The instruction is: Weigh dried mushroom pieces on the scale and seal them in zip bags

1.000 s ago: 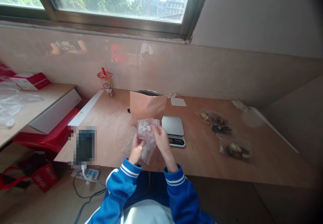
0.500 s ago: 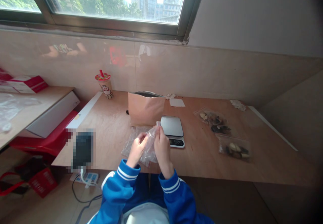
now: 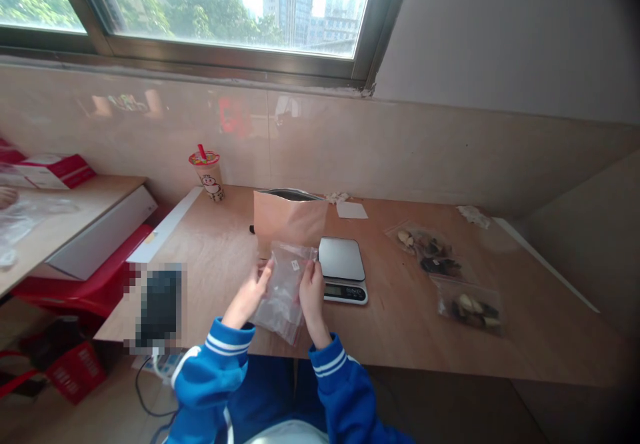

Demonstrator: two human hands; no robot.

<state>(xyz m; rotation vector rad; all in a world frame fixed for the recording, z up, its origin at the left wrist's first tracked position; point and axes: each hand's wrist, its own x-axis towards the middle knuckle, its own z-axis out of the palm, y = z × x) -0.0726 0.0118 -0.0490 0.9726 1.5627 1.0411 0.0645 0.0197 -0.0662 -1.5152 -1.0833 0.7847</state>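
Observation:
A clear plastic zip bag is stretched between my two hands above the table's front edge. My left hand grips its left side, thumb on top. My right hand pinches its upper right side. More clear bags lie beneath it, their edges hard to tell apart. Just behind stands an upright brown paper pouch with its top open. Right of my right hand sits a kitchen scale with a bare metal plate and a dark display.
Filled zip bags of pale and dark dried pieces lie at the right. A drink cup with a red straw stands at the back left. A blurred-out dark device lies at the left edge, a cable attached. White paper lies behind the scale.
My hands have moved apart, the left one leftward, and the bag that was bunched between my fingers is now spread flat and facing me. The camera view has shifted slightly.

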